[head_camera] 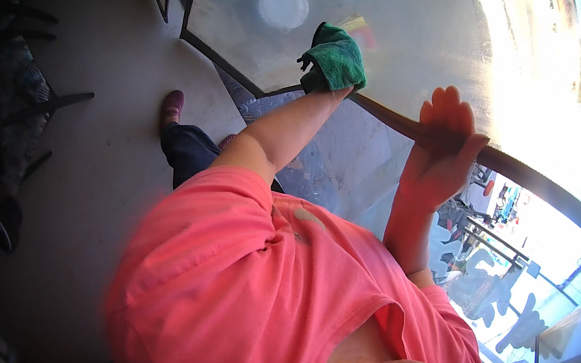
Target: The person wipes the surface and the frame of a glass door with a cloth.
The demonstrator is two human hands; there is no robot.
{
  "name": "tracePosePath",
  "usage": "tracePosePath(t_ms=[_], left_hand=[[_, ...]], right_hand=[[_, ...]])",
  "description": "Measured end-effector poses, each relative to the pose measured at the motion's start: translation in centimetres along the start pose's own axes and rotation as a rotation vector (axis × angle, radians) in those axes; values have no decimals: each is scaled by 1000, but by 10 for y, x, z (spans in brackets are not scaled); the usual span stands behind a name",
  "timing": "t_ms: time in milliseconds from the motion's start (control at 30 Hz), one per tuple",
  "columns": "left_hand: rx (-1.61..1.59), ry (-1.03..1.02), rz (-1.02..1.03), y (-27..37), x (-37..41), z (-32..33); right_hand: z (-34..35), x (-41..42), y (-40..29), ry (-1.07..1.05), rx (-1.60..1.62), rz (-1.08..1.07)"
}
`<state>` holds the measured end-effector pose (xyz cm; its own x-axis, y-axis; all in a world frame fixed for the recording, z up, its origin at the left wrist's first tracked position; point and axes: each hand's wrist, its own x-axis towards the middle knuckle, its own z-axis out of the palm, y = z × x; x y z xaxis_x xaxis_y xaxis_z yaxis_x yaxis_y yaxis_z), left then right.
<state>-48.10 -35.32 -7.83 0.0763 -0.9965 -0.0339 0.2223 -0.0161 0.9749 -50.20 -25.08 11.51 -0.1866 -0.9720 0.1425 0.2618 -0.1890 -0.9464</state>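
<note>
My left hand (pixel 316 75) is wrapped in a green cloth (pixel 342 59) with dark edging and is mostly hidden by it. The cloth lies against a large glass panel (pixel 416 36), close to its dark border strip. Farther right along that strip is my right hand (pixel 448 151), with its fingers together and its thumb on the near side. The dark edge strip (pixel 547 183) passes between this thumb and the fingers. Smears, dust and a round bright reflection show on the glass, and strong sunlight falls on its right part.
A grey floor (pixel 115 152) spreads to the left, where my foot in a purple perforated clog (pixel 173 104) stands. Dark furniture legs (pixel 56 103) reach in from the left rim. Pale decals (pixel 478 288) mark the glazing at lower right, with bright outdoors behind.
</note>
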Motion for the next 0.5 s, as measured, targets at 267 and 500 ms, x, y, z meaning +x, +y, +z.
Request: tracePosePath(t_ms=[267, 500], left_hand=[[140, 141, -226, -54, 122, -74], [100, 158, 361, 77, 101, -59]], right_hand=[[-14, -31, -15, -61, -51, 34], [-13, -28, -11, -64, 27, 69]])
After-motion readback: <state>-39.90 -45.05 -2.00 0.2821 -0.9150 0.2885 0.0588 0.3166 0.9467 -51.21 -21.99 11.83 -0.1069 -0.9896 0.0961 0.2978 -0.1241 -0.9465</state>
